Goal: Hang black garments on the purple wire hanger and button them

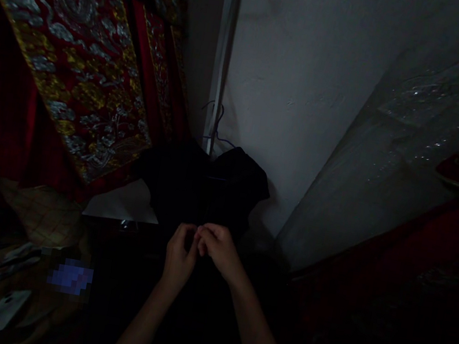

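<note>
A black short-sleeved garment (232, 181) hangs on a thin wire hanger (221, 119). In front of its lower middle, my left hand (181, 252) and my right hand (217, 246) meet with their fingertips together. Both hands are closed in a pinch, thumbs against fingers. The cloth around them is so dark that I cannot make out what lies between the fingertips.
Red cloth embroidered in gold and silver (92, 72) hangs at the left. A pale vertical pole (225, 48) stands before the grey wall (291, 88). Shiny clear plastic sheeting (394, 135) and red fabric (402, 242) are on the right. A pale rectangular object (3, 311) lies lower left.
</note>
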Demonstrator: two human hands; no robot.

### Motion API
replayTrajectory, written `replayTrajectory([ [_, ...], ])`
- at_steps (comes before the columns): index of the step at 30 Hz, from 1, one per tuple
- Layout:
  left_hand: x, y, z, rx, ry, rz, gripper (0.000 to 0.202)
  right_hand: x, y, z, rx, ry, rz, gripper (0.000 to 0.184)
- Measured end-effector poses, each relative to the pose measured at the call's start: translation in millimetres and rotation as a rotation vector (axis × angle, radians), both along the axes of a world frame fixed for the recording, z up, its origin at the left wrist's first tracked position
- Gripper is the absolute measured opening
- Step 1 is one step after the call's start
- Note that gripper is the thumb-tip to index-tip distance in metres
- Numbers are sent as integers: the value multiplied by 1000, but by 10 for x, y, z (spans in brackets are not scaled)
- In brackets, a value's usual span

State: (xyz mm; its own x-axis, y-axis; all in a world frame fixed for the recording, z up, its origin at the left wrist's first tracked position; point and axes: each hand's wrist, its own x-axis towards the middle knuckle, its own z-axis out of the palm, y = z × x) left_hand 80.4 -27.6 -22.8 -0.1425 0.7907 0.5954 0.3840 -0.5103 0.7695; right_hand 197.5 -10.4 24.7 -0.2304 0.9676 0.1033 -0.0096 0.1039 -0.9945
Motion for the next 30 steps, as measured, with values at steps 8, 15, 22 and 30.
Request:
replayTrajectory([
  [8,4,-64,-173,54,135,-20,10,90,460,714,-77,162,-118,20],
  [15,26,-45,-128,-35,248,-146,10,-16,882,1522,127,147,-189,21],
  [22,-271,626,1448,408,315,-69,27,102,664,1369,370,-67,-166,22],
  [30,-309,962,1829,433,544,-148,17,86,747,1179,598,-227,-297,25],
])
